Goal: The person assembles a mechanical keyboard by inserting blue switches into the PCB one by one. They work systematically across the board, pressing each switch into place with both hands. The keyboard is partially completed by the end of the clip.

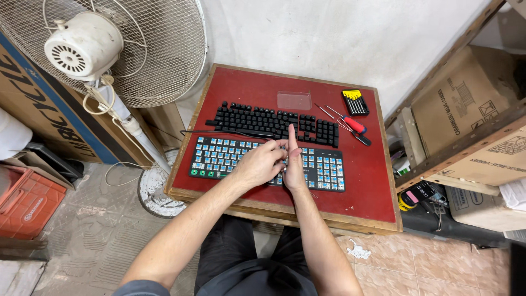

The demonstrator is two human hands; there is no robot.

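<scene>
Lying with its long axis left to right across the red table, the bare keyboard sits under both hands: left hand curled, fingers pinching at its switches, right hand flat, forefinger pointing away, holding nothing visible.

The table has a matt red top and a rough wood rim. The keyboard is black plastic with shiny blue switches. The keycaps look like matt black plastic. The screwdriver has a thin metal shaft and a smooth red handle.
</scene>
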